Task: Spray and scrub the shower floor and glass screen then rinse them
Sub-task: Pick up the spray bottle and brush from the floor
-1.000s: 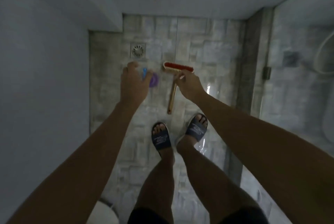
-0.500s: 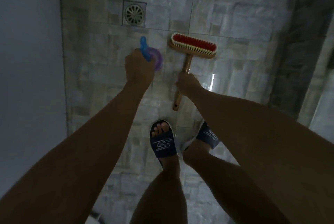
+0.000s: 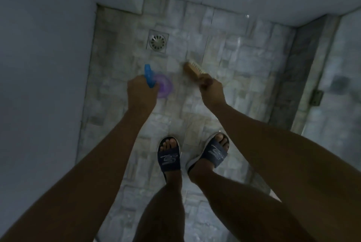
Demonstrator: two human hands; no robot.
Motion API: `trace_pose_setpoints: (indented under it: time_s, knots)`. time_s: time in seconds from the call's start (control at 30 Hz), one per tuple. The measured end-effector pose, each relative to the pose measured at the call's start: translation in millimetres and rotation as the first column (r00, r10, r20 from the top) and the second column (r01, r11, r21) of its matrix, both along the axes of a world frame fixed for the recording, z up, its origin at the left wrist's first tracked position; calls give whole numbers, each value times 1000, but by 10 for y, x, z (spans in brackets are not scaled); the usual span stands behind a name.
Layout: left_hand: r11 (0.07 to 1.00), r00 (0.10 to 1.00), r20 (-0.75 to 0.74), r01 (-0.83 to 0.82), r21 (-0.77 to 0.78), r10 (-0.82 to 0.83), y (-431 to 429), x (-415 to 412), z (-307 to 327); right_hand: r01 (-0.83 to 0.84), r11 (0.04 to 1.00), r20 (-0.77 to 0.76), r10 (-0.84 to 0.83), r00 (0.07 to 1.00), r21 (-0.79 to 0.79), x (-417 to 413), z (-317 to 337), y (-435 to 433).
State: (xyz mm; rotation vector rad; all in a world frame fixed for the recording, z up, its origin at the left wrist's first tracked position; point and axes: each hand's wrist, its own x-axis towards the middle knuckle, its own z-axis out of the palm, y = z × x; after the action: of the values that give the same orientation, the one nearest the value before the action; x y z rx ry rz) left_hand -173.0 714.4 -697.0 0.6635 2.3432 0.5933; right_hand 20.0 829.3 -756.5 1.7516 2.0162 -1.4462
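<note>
You've swung the scrub brush (image 3: 192,70) toward the drain (image 3: 157,41), right hand (image 3: 212,91) curled round its handle, left hand (image 3: 141,94) gripping the spray bottle (image 3: 149,75), so scrubbing the shower floor (image 3: 240,85) looks imminent.

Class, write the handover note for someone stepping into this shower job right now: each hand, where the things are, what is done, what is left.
Left hand grips the spray bottle, nozzle aimed forward over the shower floor.
Right hand grips the scrub brush by its handle, head towards the floor drain.
Done: no foam shows; progress unclear.
Left: probably scrubbing floor, glass screen, rinse.
</note>
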Motion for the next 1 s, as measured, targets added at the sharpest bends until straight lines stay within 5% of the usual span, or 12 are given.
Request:
trace_pose_setpoints:
  time_s: [0.1,0.33,0.57,0.77,1.0]
  knots:
    - [998,998,52,-46,39,44,-156,-3,497,-69,992,-103,57,993,-110,39,639,96]
    - [987,994,65,-90,131,82,-611,-109,2894,-373,927,-357,361,861,38,-89,3267,117]
    - [937,950,-122,-252,244,287,-1287,-15,5079,-538,817,-499,562,659,209,-573,5668,-64]
    - [822,750,-339,-492,288,568,-2418,275,6705,-715,635,-594,707,385,293,-1140,7390,-822]
    - [505,357,-392,-768,394,848,-3969,748,7921,-859,262,-612,787,-73,440,-1743,8563,-2442]
